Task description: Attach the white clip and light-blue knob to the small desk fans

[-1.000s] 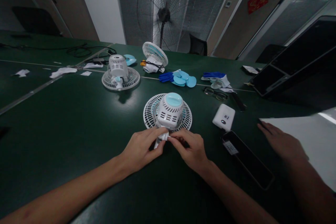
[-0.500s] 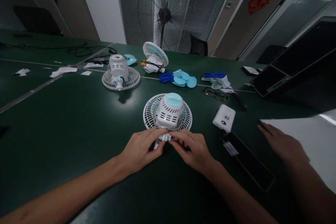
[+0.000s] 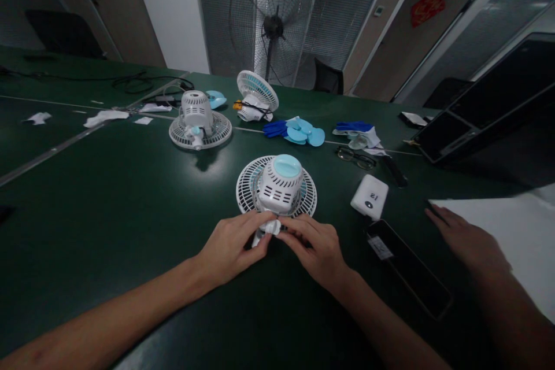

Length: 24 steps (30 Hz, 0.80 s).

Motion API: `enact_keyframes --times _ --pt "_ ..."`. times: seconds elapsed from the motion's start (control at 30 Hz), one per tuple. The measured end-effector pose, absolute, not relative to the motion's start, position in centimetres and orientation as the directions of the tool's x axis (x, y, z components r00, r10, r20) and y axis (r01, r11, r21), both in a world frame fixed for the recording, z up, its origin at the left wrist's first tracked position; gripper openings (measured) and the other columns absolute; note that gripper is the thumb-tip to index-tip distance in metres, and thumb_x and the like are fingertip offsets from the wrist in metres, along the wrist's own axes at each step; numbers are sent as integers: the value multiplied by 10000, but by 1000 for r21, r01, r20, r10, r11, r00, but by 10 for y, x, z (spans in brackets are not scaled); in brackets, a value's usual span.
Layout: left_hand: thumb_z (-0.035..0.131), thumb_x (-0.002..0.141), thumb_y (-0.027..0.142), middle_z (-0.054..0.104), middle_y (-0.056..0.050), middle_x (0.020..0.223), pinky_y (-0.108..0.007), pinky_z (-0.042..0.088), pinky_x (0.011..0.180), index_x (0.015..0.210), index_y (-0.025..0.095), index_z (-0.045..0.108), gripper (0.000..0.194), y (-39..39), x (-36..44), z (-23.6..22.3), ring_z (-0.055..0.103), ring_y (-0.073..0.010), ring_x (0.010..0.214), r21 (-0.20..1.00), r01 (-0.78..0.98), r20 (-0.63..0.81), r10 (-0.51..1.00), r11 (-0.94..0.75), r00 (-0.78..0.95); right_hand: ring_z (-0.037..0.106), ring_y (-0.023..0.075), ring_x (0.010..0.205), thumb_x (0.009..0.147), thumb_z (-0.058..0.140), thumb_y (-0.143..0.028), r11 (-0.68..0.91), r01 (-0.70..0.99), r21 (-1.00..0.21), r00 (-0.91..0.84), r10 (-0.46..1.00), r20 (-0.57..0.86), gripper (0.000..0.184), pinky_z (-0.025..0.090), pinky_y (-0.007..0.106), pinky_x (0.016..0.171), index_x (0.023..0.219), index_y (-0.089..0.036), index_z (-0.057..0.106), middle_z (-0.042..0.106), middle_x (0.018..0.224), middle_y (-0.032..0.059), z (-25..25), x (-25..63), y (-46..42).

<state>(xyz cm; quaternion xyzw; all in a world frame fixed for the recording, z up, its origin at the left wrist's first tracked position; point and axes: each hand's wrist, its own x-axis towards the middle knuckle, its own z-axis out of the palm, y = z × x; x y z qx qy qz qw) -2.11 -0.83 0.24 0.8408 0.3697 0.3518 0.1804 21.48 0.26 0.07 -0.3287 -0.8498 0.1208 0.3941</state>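
Observation:
A small white fan (image 3: 281, 188) lies grille down on the dark green table in front of me, its light blue back cap facing up. At its near edge is a white plastic piece (image 3: 272, 228), which looks like the fan's clip or neck. My left hand (image 3: 236, 243) pinches this piece from the left, thumb and fingers closed on it. From the right, my right hand (image 3: 314, 245) grips the same part with thumb and index finger. My fingertips partly hide where the piece meets the fan body.
Beyond lie another fan (image 3: 197, 118), a tilted fan (image 3: 255, 98), light blue blades (image 3: 304, 131), gloves (image 3: 362, 133) and glasses (image 3: 356, 157). To the right are a white power bank (image 3: 370, 196), a black phone (image 3: 410, 266) and another person's hand (image 3: 470, 240) by white paper (image 3: 520, 243).
My fingers shift slightly around the white piece, and more of its surface shows between them. The fan stays in place; the view moves very slightly.

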Motion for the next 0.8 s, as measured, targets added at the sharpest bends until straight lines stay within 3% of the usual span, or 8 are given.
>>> enact_keyframes --times 0.1,0.3,0.37,0.47,0.57,0.8 --pt "531 1047 277 721 -42 1026 -275 582 699 1341 214 562 302 -8 -21 3 678 -150 767 529 509 468 734 -679 492 674 134 755 1018 650 -212 716 440 -542 -439 698 566 54 489 256 679 1043 -188 692 715 876 12 -1 209 0" --pt "509 1059 297 709 -34 955 -253 558 643 1324 210 573 287 -8 -20 5 664 -146 729 518 521 471 734 -679 488 636 105 645 1033 610 -227 620 408 -670 -384 782 491 134 477 239 624 913 -198 661 689 791 -18 0 203 -2" --pt "510 1059 303 710 -37 957 -251 559 644 1317 209 577 283 -8 -20 5 669 -149 740 532 515 460 741 -672 490 635 102 634 1017 632 -220 655 420 -628 -407 755 514 39 480 232 597 1010 -197 663 694 819 -14 2 207 -1" --pt "526 1055 295 717 -43 996 -255 566 665 1341 214 562 300 -8 -21 3 679 -151 761 542 502 464 738 -674 489 687 124 714 997 649 -165 782 455 -426 -518 621 588 210 521 246 637 1204 -195 633 733 935 18 5 214 1" --pt "538 1051 287 721 -42 1011 -260 573 687 1359 216 553 317 -8 -21 3 680 -149 760 546 500 463 739 -672 489 732 155 854 1005 644 -136 837 485 -252 -587 526 616 260 561 275 750 1256 -200 626 758 1049 45 8 219 2" --pt "545 1037 276 726 -41 1014 -265 584 710 1350 211 570 320 -9 -21 4 680 -147 759 575 502 436 761 -646 480 739 150 838 1016 660 -181 819 516 -250 -551 542 635 253 575 270 765 1266 -212 638 769 1019 39 5 219 3"
